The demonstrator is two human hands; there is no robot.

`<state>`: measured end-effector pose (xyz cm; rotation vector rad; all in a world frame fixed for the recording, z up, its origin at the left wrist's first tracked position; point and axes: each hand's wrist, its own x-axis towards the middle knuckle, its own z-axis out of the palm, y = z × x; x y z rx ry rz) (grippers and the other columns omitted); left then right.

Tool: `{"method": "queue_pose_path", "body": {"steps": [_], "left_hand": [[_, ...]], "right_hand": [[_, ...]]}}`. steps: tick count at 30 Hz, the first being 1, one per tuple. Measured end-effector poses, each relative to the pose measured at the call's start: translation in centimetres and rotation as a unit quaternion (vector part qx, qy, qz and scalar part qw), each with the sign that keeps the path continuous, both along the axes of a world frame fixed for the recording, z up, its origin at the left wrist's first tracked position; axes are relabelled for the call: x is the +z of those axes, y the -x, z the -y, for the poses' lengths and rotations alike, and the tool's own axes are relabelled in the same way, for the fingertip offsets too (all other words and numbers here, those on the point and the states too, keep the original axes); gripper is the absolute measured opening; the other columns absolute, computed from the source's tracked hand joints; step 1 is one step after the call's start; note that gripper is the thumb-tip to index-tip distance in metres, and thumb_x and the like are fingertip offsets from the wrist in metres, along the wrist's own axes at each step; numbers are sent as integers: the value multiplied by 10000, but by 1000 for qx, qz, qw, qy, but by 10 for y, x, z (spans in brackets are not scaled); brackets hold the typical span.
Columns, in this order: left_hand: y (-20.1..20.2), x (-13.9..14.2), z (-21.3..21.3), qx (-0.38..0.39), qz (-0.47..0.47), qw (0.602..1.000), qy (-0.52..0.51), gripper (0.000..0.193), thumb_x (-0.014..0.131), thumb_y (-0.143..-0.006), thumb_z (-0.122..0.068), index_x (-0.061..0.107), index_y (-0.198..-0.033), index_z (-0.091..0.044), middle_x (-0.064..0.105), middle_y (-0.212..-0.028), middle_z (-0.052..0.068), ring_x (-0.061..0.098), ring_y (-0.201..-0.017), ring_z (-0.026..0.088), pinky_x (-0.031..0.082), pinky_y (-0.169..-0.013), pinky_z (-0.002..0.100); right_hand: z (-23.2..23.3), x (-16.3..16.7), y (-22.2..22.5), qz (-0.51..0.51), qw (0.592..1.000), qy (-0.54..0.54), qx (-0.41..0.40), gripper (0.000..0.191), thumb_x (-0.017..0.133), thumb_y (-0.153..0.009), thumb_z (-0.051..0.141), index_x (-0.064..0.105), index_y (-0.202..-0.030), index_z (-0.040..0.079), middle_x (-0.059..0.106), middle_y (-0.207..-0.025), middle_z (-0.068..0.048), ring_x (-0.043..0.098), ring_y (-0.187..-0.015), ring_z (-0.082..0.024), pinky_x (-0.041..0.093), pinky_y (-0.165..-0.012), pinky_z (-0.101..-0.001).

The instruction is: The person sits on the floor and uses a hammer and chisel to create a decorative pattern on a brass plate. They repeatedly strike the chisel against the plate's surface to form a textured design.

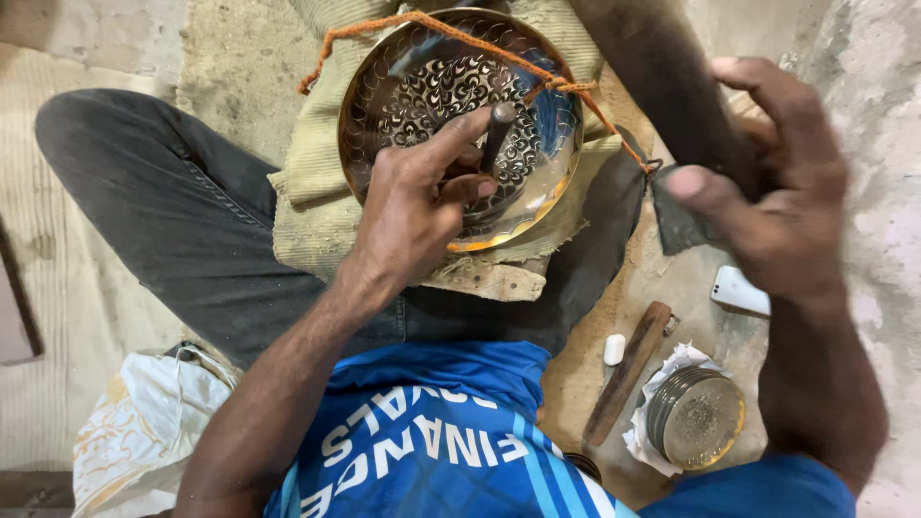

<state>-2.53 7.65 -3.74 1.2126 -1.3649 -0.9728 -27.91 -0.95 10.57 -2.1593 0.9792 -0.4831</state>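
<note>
A round brass plate (403, 86) with a punched scale pattern rests on folded cloth over my leg, tied down by an orange cord (451, 34). My left hand (417, 206) grips a dark metal punch (497, 134), its tip standing on the plate's middle. My right hand (772, 182) is raised to the right of the plate and closed around a hammer; its dark head (676, 221) is blurred, apart from the punch.
A stack of brass plates (696, 417) lies on paper at lower right. Beside it are a wooden-handled tool (628, 369), a small white piece (614, 349) and a white phone (739, 290). A white sack (144, 432) sits at lower left.
</note>
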Motion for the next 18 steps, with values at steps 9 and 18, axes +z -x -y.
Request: {"method": "queue_pose_path", "body": {"steps": [9,18], "left_hand": [[-1,-3,-1,16,0,998,58,613,628,-950,129,497,-1481,-150,769,-1143,126,799,-1076,236,673,-902,347],[1,-6,0,-6,-9,999,39,613,597,-971,173,488,-1487,-138,761,-1150,126,794,-1046,219,666,-849,281]], "right_hand": [[2,-9,29,-56,997,56,-18,557,850,-935,207,585,-1408,79,724,-977,-129,687,-819,-115,514,-688,-220],[13,-3,-1,77,993,-25,-85,613,852,-901,185,554,-1428,91,708,-865,-81,668,-661,-64,460,-573,-180]]}}
